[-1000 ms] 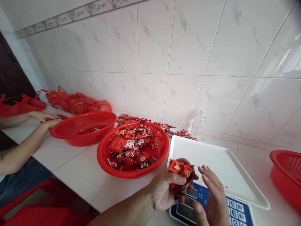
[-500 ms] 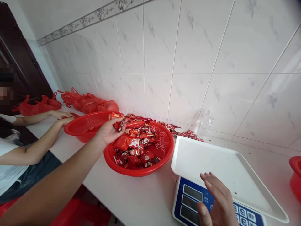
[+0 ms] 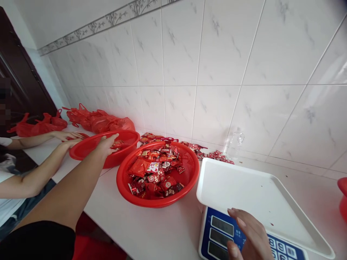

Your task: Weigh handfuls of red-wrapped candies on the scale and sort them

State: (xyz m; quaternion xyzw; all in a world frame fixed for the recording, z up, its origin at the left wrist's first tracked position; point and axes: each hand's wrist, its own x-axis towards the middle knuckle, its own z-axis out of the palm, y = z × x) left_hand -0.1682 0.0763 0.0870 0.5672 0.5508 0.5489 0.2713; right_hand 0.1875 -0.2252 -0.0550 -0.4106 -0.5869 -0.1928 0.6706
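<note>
My left hand (image 3: 107, 145) reaches over the left red plastic basket (image 3: 81, 153), its thumb and fingers apart. Red wrapped packets (image 3: 118, 144) show just beyond the fingertips, inside that basket. Nearer the middle, a second red basket (image 3: 158, 203) holds many small red and dark wrapped candy packets (image 3: 159, 173). On the right, my right hand (image 3: 251, 233) hovers over the keypad of a blue and white electronic scale (image 3: 221, 231), fingers spread and holding nothing. The scale's white tray (image 3: 238, 187) bears only tiny specks.
At the left a co-worker's hands (image 3: 69, 139) rest by the left basket's rim. Red plastic bags (image 3: 100, 121) are piled along the wall. Flat red packets (image 3: 214, 156) and a clear bottle (image 3: 236, 142) lie or stand behind. Another red container (image 3: 343, 198) is at the right edge.
My left hand has moved left from above the middle basket to the left basket, and the packets it held are out of its grasp. The right hand stays over the scale.
</note>
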